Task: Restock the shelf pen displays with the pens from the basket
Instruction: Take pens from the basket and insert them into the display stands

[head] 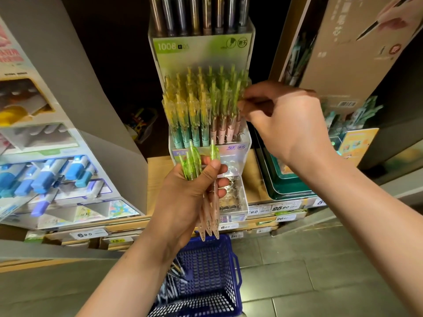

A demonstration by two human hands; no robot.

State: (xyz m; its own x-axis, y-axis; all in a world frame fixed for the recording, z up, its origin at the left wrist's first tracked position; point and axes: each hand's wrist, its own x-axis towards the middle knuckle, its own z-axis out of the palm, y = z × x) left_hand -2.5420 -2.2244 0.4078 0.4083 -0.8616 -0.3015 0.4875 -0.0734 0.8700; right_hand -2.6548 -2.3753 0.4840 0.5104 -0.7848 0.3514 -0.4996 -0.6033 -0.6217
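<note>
Pens (207, 191) bunch loosely in the clenched left hand (190, 193); right hand (279, 124) pinches one at the display's (238, 197) right edge, risking a spill.

The right hand (281, 124) covers the rightmost pens of the clear pen display (242, 143), and its fingertips blur there, so their grip cannot be told. The left hand (190, 191) hides the middles of its green-capped pens (194, 161). At six o'clock the blue basket (210, 271) is cut by the edge, its pens partly behind the forearm. Price tags (283, 205) are mostly too blurred to read
</note>
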